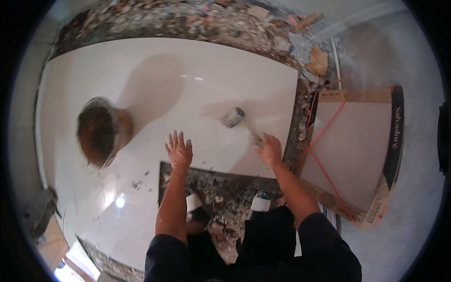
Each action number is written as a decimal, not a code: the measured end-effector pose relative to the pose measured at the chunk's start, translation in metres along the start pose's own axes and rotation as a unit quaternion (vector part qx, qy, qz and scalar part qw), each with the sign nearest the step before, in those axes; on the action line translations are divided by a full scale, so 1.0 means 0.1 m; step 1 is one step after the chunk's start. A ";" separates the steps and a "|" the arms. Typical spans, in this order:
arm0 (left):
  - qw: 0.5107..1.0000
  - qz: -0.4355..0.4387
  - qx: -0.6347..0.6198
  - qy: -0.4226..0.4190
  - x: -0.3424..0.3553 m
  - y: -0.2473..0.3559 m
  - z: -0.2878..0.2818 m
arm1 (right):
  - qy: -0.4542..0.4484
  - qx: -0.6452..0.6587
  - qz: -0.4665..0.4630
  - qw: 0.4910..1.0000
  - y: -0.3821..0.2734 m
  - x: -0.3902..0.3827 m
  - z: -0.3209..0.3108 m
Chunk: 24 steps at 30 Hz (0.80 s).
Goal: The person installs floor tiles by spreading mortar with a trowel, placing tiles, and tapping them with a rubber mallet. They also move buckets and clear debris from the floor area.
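Observation:
My right hand (270,150) is wrapped round the handle of a mallet (233,117). Its pale, dark-ended head is just above or on the large glossy off-white tiled surface (213,141); I cannot tell whether they touch. My left hand (179,151) is open, palm down and fingers spread, over or on the same surface near its inner corner. To the left of that hand stands a round bucket (123,128) with brown, rusty-looking contents. Dark crumbs of dirt lie on the tiles below the bucket.
Rough rubble (188,23) borders the tiles at the far side and lies under my feet. At right, a carton of tiles (359,145) with red straps leans or lies by the grey wall (418,188). Cardboard scraps (317,61) lie far right. A dark object (40,211) sits lower left.

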<state>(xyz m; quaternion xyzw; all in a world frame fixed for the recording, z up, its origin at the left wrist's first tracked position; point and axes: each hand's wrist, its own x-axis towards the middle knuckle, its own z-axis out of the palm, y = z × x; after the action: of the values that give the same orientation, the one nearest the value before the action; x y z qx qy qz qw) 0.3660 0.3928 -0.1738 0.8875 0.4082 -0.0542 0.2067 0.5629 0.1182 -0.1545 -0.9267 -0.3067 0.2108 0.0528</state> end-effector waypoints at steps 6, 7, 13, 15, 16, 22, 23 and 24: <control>0.983 0.141 -0.068 0.092 1.13 0.85 1.49 | 0.022 0.070 -0.017 0.997 0.36 0.77 0.84; 0.980 0.153 -0.067 0.104 1.26 1.01 1.61 | 0.026 0.114 0.019 0.993 0.42 0.78 0.87; 0.975 0.208 0.063 0.049 1.57 1.48 1.59 | 0.201 0.275 0.263 0.903 1.17 0.87 0.56; 0.976 0.196 0.095 0.028 1.62 1.57 1.51 | 0.195 0.421 0.333 0.821 1.60 1.04 0.26; 0.978 0.185 0.095 0.016 1.60 1.58 1.47 | 0.212 0.487 0.307 0.789 1.74 1.09 0.18; 0.981 0.178 0.083 0.005 1.62 1.55 1.37 | 0.222 0.582 0.309 0.719 1.97 1.44 0.13; 0.981 0.182 0.066 -0.001 1.63 1.54 1.38 | 0.198 0.581 0.309 0.727 1.95 1.46 0.15; 0.981 0.174 0.081 0.001 1.63 1.54 1.40 | 0.168 0.578 0.309 0.737 1.95 1.47 0.17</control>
<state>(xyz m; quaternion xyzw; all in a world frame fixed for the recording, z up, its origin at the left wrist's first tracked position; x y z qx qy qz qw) 0.5990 0.3601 -0.2943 0.9589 0.2418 -0.0497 0.1400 0.7687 0.0476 -0.2665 -0.7823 0.1909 0.1932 0.5605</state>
